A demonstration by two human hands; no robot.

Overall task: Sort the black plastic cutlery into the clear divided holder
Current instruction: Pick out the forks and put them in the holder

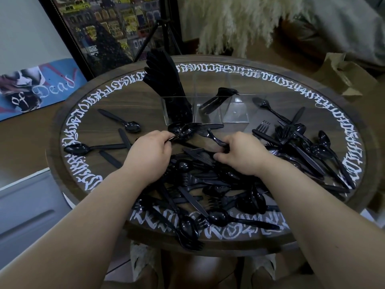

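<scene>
Left hand (151,151) fingers clamped on a bunch of spoons (183,130), bowls pointing toward the holder (206,109). Right hand (241,155) fingers curled round a handle (216,139) pulled from the pile (208,190). Holder stands at the far middle of the bench (312,97): left bin packed upright with knives (166,84), middle bin has a few forks (220,95), right bin looks empty. Judgement: gather spoons with bowls aligned, lift clear of the tangle, drop handle-first into the right bin; steady the light holder so it doesn't tip.
</scene>
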